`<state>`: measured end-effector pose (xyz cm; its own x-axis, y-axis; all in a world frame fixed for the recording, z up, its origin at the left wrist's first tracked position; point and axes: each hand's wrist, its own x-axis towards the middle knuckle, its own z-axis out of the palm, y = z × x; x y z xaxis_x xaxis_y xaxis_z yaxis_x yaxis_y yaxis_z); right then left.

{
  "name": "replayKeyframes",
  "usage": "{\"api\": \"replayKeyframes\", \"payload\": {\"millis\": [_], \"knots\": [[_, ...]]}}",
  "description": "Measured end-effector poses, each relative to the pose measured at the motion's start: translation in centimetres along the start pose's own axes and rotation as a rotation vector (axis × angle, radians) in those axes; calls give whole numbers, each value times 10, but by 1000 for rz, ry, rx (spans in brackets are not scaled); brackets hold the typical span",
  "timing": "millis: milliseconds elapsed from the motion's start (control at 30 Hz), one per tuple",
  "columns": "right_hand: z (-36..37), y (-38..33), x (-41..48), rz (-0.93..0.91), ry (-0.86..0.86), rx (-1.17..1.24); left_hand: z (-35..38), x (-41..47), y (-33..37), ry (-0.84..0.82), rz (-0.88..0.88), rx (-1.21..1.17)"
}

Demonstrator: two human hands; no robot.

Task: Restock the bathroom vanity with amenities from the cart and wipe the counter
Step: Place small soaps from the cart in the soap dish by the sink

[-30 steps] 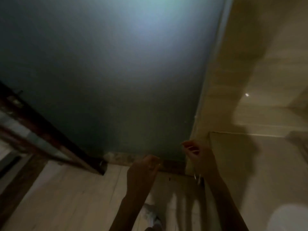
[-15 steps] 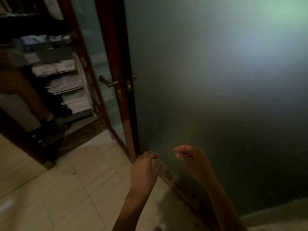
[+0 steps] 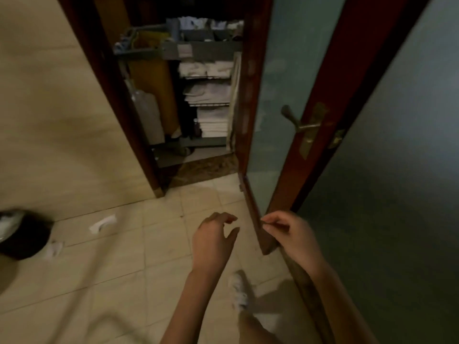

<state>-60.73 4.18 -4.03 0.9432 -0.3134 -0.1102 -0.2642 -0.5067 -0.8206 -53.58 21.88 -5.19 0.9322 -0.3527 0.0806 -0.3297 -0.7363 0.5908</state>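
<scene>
Step in hand, as I read it: get to the cart [image 3: 206, 49] for amenities. It stands at 12 o'clock, just outside the doorway, with folded white towels [image 3: 213, 120] stacked on its shelves and small items in the top tray (too blurred to name). Your left hand [image 3: 213, 239] is loose, fingers half curled, holding nothing. Your right hand [image 3: 290, 234] has thumb and fingertip drawn together; I can't tell if it pinches anything. The glass door [image 3: 270, 83] is open at 1 o'clock, its bottom edge just beside your right hand, its handle [image 3: 295, 120] higher up. Go straight through the gap and keep your right arm off the door edge. Mind the paper scraps [image 3: 103, 223] at 9 o'clock near the dark bin [image 3: 22, 237]; they are probably slippery on tile. Have both hands free before you reach the top tray. Vanity and counter are out of view.
</scene>
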Motion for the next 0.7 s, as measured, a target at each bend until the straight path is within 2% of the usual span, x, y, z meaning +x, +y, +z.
{"api": "replayKeyframes", "payload": {"millis": [167,367,533,700], "knots": [[52,-43,101,-95,1,82,-36,78,-52,58,-20,69],[100,-109,205,-157,63,229,-95,175,-89,23,22,169],[121,-145,257,-174,56,236,-127,233,-119,110,33,165],[133,-163,289,-209,69,180,-143,263,-140,124,40,145]]}}
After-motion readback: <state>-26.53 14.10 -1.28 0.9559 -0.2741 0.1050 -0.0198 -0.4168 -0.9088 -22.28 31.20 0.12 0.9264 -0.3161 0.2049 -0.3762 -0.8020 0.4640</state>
